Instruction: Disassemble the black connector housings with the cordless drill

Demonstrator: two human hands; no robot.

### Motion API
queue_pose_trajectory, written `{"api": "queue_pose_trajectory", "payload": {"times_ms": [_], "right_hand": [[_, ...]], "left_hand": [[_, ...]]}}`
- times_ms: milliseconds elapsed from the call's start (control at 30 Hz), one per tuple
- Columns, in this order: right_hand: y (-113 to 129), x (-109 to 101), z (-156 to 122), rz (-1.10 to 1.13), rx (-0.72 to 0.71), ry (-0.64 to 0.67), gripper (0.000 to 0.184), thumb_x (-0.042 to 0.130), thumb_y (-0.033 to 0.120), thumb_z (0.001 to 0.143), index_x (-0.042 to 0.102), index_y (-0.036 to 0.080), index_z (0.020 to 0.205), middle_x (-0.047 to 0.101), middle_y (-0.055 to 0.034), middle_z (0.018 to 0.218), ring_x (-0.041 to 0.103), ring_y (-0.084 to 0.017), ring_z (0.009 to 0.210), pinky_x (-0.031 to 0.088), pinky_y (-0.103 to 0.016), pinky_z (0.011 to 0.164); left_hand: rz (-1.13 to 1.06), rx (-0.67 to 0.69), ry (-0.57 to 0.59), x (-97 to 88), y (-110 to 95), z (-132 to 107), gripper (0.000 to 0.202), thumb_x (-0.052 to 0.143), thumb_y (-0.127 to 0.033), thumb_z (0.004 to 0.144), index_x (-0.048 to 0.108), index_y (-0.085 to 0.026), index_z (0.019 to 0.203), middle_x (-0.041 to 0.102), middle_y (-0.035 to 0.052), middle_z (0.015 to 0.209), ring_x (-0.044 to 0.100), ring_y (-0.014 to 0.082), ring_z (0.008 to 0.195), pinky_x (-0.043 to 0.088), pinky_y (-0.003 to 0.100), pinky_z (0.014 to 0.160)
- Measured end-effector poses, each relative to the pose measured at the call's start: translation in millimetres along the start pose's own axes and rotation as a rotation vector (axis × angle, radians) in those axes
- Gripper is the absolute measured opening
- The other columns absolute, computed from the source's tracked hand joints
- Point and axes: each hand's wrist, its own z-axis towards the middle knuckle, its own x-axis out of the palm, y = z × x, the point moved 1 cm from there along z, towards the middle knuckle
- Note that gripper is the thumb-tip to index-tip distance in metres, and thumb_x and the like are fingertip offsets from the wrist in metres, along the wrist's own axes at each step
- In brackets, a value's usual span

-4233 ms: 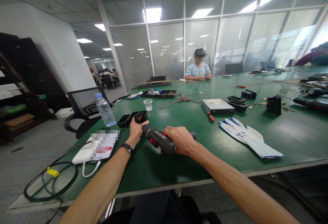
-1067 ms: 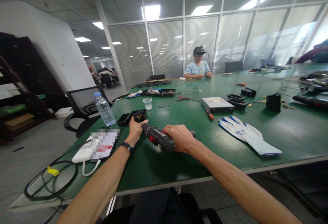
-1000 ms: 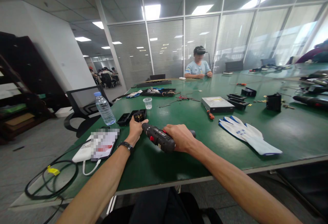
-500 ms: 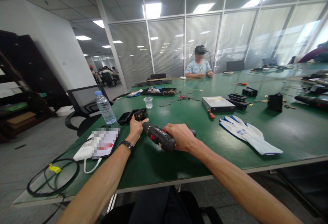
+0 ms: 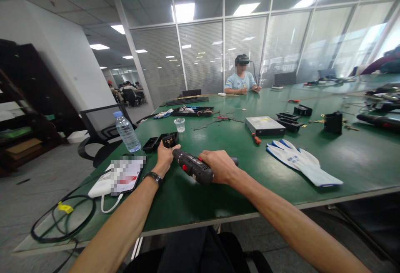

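Observation:
My right hand (image 5: pixel 219 167) is wrapped round the handle of a black cordless screwdriver (image 5: pixel 194 167) with red buttons. Its nose points left, toward my other hand. My left hand (image 5: pixel 165 155) grips a small black plastic housing (image 5: pixel 170 141) with brass-coloured metal parts inside. The tool's tip is close to the left fingers and the housing; whether it touches a screw is hidden. Another black plastic housing (image 5: pixel 151 144) lies on the green table (image 5: pixel 200 202), just left of the held one.
Near the left arm are a water bottle (image 5: pixel 127 132), a phone (image 5: pixel 128 175) and a coiled black cable (image 5: pixel 62 219). A plastic cup (image 5: pixel 179 125) stands beyond. A disc drive (image 5: pixel 265 126), a red screwdriver (image 5: pixel 256 138) and a white glove (image 5: pixel 303 162) lie right. A person (image 5: pixel 241 79) sits opposite.
The view has shifted very slightly. Both hands, the cordless screwdriver and the housing keep nearly the same positions. The hands of the person opposite have moved a little.

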Motion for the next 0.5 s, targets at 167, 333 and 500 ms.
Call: {"api": "queue_pose_trajectory", "payload": {"times_ms": [167,333,500], "right_hand": [[0.2,0.6,0.7,-0.003,0.001,-0.001,0.027,0.066,0.04,0.078,0.062,0.022,0.097,0.07,-0.0037,0.1,0.067,-0.02,0.079,0.037,-0.029,0.062],[1.5,-1.3,0.4,-0.005,0.007,0.026,0.027,0.066,0.041,0.079,0.062,0.022,0.098,0.07,-0.0049,0.1,0.067,-0.021,0.082,0.039,-0.029,0.065],[2.4,-3.2,0.2,0.001,0.022,0.047,0.028,0.067,0.042,0.079,0.063,0.022,0.099,0.07,-0.0052,0.101,0.067,-0.021,0.084,0.041,-0.029,0.067]], "left_hand": [[0.009,-0.013,0.001,0.1,-0.9,-0.5,0.046,0.086,-0.019,0.057,0.065,-0.014,0.098,0.07,0.0055,0.091,0.065,0.0166,0.076,0.056,0.034,0.075],[0.01,-0.011,0.003,0.1,-1.4,-0.5,0.043,0.085,-0.019,0.059,0.065,-0.015,0.097,0.07,0.005,0.09,0.065,0.0158,0.075,0.056,0.033,0.075],[-0.007,-0.019,0.003,0.0,-0.4,0.0,0.045,0.085,-0.019,0.057,0.065,-0.015,0.097,0.069,0.0049,0.088,0.065,0.0166,0.075,0.055,0.033,0.074]]}}
